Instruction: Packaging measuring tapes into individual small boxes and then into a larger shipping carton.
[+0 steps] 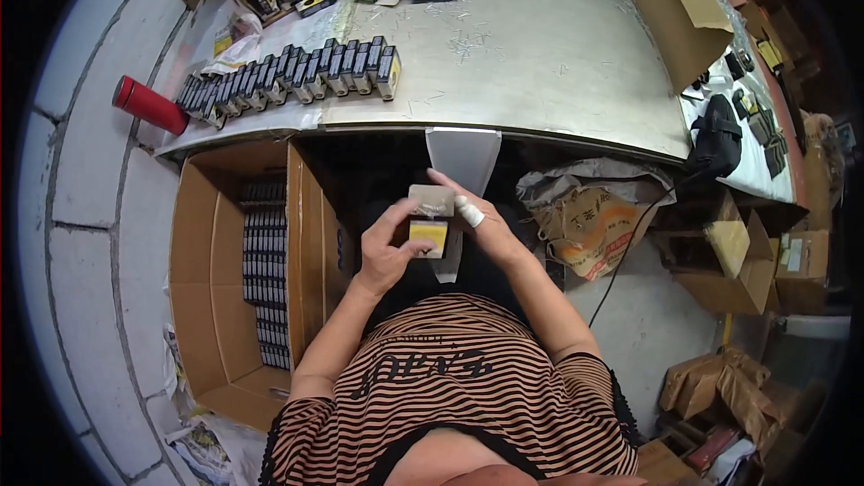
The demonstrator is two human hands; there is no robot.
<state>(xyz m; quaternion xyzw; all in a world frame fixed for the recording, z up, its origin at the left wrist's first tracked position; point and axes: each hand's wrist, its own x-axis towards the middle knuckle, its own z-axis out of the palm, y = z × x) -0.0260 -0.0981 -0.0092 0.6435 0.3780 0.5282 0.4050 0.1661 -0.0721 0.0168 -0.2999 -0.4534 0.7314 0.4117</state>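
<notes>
Between left hand (387, 247) and right hand (482, 220): yellow-black box (434, 233)
Left hand: gripping it
Right hand: holding its right side

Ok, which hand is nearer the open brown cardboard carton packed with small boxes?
Left. The left hand is to the right of the open brown cardboard carton, its thumb on a small yellow-and-black box; the right hand is farther right, beyond the box.

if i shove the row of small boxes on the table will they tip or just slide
The boxes would probably tip, since they look thin and stand on narrow sides. One push may disturb several, as they stand close together. They might also slide, as the table looks smooth.
</notes>
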